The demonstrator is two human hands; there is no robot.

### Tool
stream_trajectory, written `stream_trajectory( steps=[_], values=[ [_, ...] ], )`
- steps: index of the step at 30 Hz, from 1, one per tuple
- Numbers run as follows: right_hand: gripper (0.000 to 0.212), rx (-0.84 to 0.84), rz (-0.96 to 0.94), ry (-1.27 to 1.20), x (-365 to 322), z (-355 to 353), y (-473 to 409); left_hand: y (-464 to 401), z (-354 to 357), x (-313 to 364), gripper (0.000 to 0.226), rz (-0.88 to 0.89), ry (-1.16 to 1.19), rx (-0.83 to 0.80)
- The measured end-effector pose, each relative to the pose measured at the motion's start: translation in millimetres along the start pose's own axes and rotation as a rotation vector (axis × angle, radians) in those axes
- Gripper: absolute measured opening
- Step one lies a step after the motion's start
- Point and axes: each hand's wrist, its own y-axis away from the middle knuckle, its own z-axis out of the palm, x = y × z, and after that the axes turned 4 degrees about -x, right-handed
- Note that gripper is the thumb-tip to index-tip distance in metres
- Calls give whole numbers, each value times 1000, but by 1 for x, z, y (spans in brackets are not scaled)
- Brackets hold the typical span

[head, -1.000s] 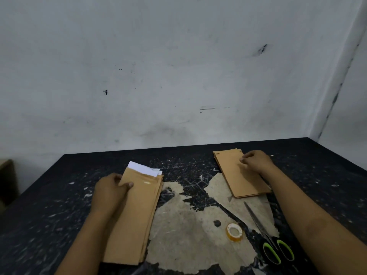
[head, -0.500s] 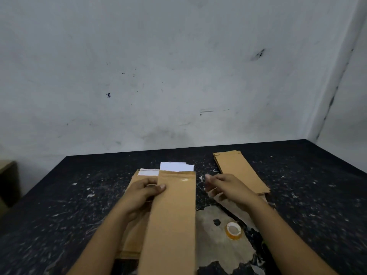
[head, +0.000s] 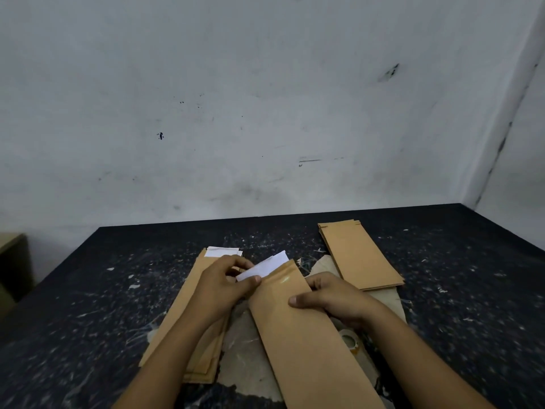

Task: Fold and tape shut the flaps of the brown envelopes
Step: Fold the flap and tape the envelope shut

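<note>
wall (head: 265, 98): grey-white, scuffed, dark marks; corner at right.
table (head: 472, 290): dark top, heavily scratched and flecked white; a worn pale patch (head: 247, 358) in the middle, under the hands.
held envelope (head: 306, 343): long, brown, runs from the bottom edge up and slightly left, tilted; lies over the pale patch between the two stacks. Open end is the far end, flap not folded. Glossy strip near that end.
left stack (head: 188, 305): brown envelopes on the table under the left forearm, white sheet showing at the far end (head: 222, 251). Partly hidden by the arm.
right stack (head: 358, 255): brown envelopes, flat on the table, far right of the held one, apart from both hands. Far ends look folded over; tape not discernible.
left hand (head: 227, 283): fingers curled, thumb tip on the envelope's upper left corner, pinching it where the white paper comes out.
right hand (head: 336, 299): grips the envelope's right edge, thumb on top of the brown face, fingers under it and hidden.
white paper (head: 265, 265): sticks out of the held envelope's open end, slanted up to the right, touching the left fingers.
tape roll (head: 349, 340): small, yellowish, on the table just below the right wrist, mostly hidden by envelope and arm.
cabinet (head: 11, 261): edge of a tan unit at far left, off the table.
</note>
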Motion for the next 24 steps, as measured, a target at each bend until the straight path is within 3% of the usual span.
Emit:
stream_trajectory(
  steps=[3,7,13,16,20,24],
  values=[
    [22,0,0,39,3,0,-1,1,-2,0,17,67,-21,-88],
    [25,-60,-8,34,4,-1,0,0,0,-3,35,18,-188,-148],
    [32,-94,11,-23,6,-3,-1,1,-3,1,44,2,4,-117],
    [38,-107,10,-32,7,-2,-2,1,-1,2,37,2,-6,-100],
    [28,-92,4,-63,8,-3,-2,2,0,3,49,-9,-21,-143],
    [26,-105,15,-77,5,-3,1,4,-4,9,22,-41,61,-201]
  ],
)
